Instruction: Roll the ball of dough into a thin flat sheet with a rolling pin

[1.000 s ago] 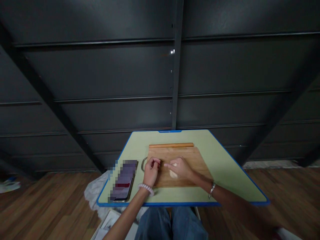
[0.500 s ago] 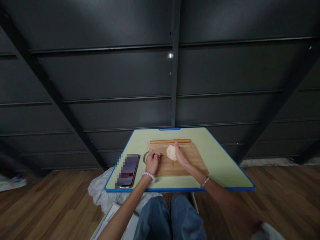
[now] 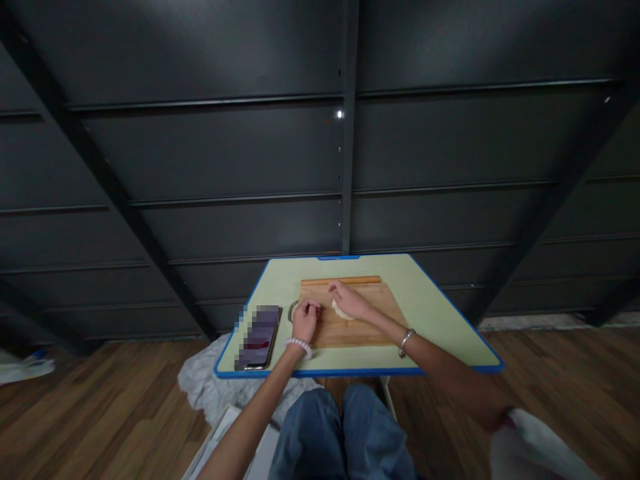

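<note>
A pale round piece of dough (image 3: 341, 312) lies on the wooden cutting board (image 3: 373, 335), mostly hidden under my right hand (image 3: 351, 301). The palm rests over the dough, and the loosely bent fingers reach past it toward the upper left, holding nothing that I can see. At the board's left side, my left hand (image 3: 305, 321) is closed with curled fingers, apart from the dough. Nothing shows in it. Behind both hands, a wooden rolling pin (image 3: 341, 281) lies along the board's far edge.
A phone (image 3: 260, 337) lies to the left on the light green table (image 3: 435, 320) with a blue rim. The board's metal handle (image 3: 291, 311) sticks out beside my left hand. A dark panelled wall (image 3: 240, 153) stands behind the table. Crumpled pale cloth (image 3: 200, 370) lies below left.
My right hand has moved left from the dough's right edge to lie over it, covering most of it. My left hand has stayed nearly still. The view has shifted slightly.
</note>
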Demonstrator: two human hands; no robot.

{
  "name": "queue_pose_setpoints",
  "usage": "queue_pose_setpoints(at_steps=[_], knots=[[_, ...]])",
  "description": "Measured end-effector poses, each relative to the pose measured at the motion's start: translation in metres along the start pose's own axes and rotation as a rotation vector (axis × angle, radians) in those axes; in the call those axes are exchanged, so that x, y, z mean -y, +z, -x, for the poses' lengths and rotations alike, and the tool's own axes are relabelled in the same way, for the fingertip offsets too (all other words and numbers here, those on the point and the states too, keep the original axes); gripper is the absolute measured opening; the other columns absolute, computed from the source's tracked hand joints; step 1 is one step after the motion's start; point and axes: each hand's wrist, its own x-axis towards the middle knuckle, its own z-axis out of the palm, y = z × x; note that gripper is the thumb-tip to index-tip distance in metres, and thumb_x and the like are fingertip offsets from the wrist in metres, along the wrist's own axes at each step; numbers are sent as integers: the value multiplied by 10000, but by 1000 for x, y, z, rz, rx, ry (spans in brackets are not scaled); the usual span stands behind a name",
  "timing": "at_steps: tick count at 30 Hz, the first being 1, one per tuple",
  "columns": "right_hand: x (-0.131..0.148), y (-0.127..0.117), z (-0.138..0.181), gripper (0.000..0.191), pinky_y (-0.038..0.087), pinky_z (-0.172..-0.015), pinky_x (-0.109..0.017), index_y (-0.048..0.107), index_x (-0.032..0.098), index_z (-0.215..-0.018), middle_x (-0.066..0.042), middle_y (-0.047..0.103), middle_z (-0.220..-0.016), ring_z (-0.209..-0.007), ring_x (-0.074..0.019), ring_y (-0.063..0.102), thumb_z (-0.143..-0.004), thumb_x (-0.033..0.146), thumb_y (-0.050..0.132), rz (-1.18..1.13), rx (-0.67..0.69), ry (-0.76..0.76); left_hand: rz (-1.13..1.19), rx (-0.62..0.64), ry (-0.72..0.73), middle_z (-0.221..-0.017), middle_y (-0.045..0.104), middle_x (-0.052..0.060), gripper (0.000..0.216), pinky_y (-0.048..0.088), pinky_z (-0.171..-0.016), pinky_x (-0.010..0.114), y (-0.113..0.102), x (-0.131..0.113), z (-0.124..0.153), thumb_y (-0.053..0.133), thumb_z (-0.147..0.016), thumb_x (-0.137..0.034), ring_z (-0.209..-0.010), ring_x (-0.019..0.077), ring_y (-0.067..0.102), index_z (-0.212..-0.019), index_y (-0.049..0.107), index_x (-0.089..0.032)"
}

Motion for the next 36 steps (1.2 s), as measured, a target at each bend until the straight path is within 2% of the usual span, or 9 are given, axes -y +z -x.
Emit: queue_pose_setpoints(at_steps=[5,10,15,18,21,24,28,32,36], knots=[[-5,0,0,218,427,-830,-297,644,167,-793,-67,680,-898,-865,-179,599,-828,176,428,-38,196,-68,-3,-4,2,-569,521,-24,157,390,-543,230,-2,0,0,426,-697,-195,-545,125,488,-638,571,-180],[-15,-15,25,354,459,-733,-309,678,165,-806,-75,689,-829,-784,-203,614,-868,425,445,-213,87,-58,32,10,-4,-557,522,-28,147,388,-527,226,-2,-4,0,437,-695,-209,-530,122,488,-634,568,-179],[-14,-25,32,217,461,-717,-313,673,176,-764,-62,685,-793,-748,-206,615,-753,385,619,-195,34,-16,13,14,-17,-549,521,-29,151,380,-516,224,-2,-6,1,441,-690,-211,-522,118,484,-630,575,-178],[-18,-30,27,201,459,-742,-304,625,172,-890,-51,654,-857,-772,-184,594,-699,236,628,-167,66,-45,24,12,-32,-554,518,-29,147,380,-512,224,-2,-7,2,439,-688,-211,-522,118,483,-637,573,-178],[-28,-34,29,218,454,-795,-320,568,162,-951,-62,611,-918,-822,-171,569,-741,176,514,-182,127,-31,26,6,-46,-557,521,-29,142,379,-511,222,-2,-9,3,442,-686,-209,-524,118,485,-642,573,-178],[-30,-35,38,225,422,-895,-354,556,172,-995,-74,597,-1003,-962,-183,552,-837,210,401,-216,226,-4,25,4,-44,-570,531,-25,141,385,-523,224,-1,-11,3,444,-692,-213,-536,120,494,-643,572,-178],[-13,-30,39,336,373,-982,-366,526,226,-1165,-68,572,-1165,-1099,-189,511,-934,372,330,-175,346,-45,13,23,-47,-601,549,-15,160,400,-549,233,1,-11,2,434,-713,-224,-564,127,506,-665,580,-179],[4,-16,22,418,325,-1034,-363,514,244,-1237,-70,538,-1259,-1172,-196,470,-949,435,279,-47,421,-118,33,29,-45,-611,547,-15,151,406,-567,239,0,-11,3,431,-716,-221,-580,132,506,-682,572,-181],[-3,1,2,416,326,-1032,-357,498,255,-1258,-57,533,-1266,-1176,-181,459,-960,429,267,7,442,-212,87,-51,-68,-666,569,-4,146,415,-591,247,-1,-11,4,430,-721,-233,-624,140,515,-721,567,-182]])
